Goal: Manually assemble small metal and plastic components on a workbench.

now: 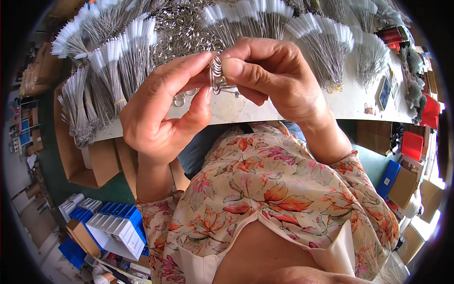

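Fingers of left hand (163, 111) and right hand (269, 75) pinch shut on stacked wire rings (217, 75).

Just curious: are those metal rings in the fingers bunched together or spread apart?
Bunched: the rings sit stacked side by side, pinched between both hands' fingers.

Both hands pinching a cluster of metal rings above a white worktable.
The left hand (163, 111) and right hand (269, 75) met on the rings (217, 73); wire-brush bundles (111, 61) lay at ten o'clock, the table (350, 106) at three.
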Demonstrator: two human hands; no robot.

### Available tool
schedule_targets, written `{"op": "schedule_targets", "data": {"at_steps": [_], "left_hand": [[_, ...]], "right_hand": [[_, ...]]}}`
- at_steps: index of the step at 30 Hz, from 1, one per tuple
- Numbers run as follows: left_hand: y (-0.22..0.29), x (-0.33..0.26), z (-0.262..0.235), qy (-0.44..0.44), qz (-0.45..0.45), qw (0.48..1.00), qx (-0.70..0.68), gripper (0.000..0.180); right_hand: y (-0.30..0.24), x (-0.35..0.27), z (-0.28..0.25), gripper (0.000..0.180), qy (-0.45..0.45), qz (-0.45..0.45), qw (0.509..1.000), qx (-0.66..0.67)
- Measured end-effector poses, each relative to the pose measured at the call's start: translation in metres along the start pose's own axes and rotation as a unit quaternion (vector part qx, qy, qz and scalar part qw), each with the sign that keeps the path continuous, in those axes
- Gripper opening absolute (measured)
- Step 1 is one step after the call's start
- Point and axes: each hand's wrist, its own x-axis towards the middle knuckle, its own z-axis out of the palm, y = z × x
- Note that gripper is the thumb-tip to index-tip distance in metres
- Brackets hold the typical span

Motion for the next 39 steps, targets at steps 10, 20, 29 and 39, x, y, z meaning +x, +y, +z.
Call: {"op": "schedule_targets", "data": {"at_steps": [10,20,29,39], "left_hand": [[0.004,0.017,-0.016,-0.102,0.01,0.995,-0.01,0.029],[-0.007,0.022,-0.016,-0.089,-0.327,0.897,-0.283,0.013],[0.006,0.029,-0.019,-0.189,-0.281,0.939,-0.06,0.014],[0.005,0.024,-0.025,-0.158,-0.143,0.976,0.048,0.018]], "right_hand": [[-0.005,0.004,-0.006,0.012,-0.045,-0.041,0.998,-0.029],[0.006,0.004,-0.008,0.013,-0.002,-0.043,0.997,-0.069],[0.009,0.007,-0.011,0.013,0.019,-0.022,0.998,-0.058],[0.012,0.009,-0.002,0.014,-0.008,-0.05,0.999,-0.012]]}}
